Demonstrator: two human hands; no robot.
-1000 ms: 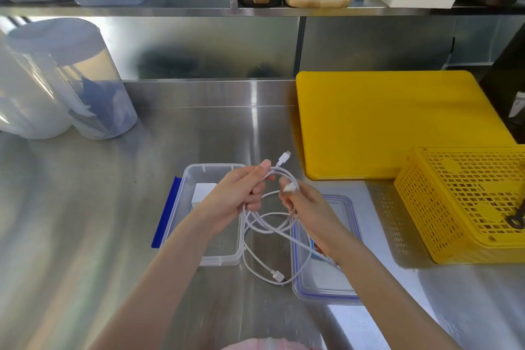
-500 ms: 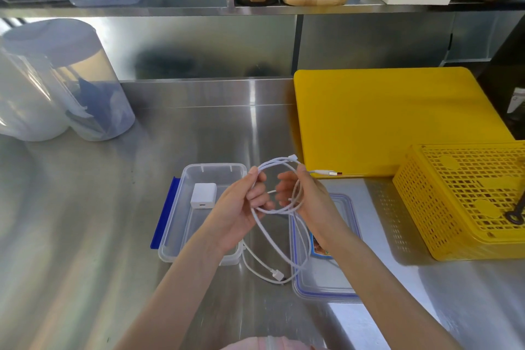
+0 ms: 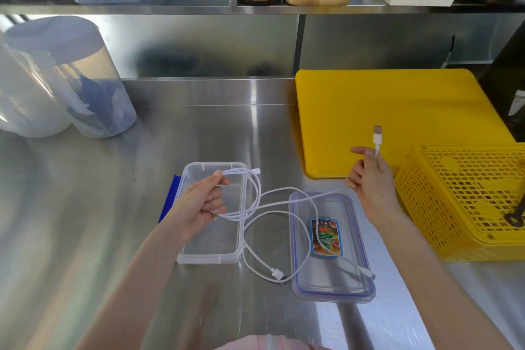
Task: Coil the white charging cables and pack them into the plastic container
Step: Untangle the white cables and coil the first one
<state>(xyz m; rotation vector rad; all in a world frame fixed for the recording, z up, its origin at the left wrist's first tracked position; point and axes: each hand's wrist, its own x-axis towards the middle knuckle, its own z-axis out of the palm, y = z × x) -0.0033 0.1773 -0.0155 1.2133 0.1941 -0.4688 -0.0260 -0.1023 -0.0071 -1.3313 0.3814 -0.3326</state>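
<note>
Left hand (image 3: 203, 202) raised over the clear plastic container (image 3: 211, 253), forearm slanting up from lower left, fingers curled shut around a few loops of white cable (image 3: 257, 199), one small plug poking out past the fingertips. Right hand (image 3: 370, 179) lifted further right, near the yellow cutting board (image 3: 383, 105) and just beside the yellow basket (image 3: 466, 199), thumb and fingers pinched on the cable below its USB plug (image 3: 377, 133), plug pointing upward. Slack strand sagging between both hands, over the container lid (image 3: 332, 287). More white cable lying loose on the steel surface (image 3: 99, 207) and across the lid, two plug ends resting there. Container open, beside the lid.
</note>
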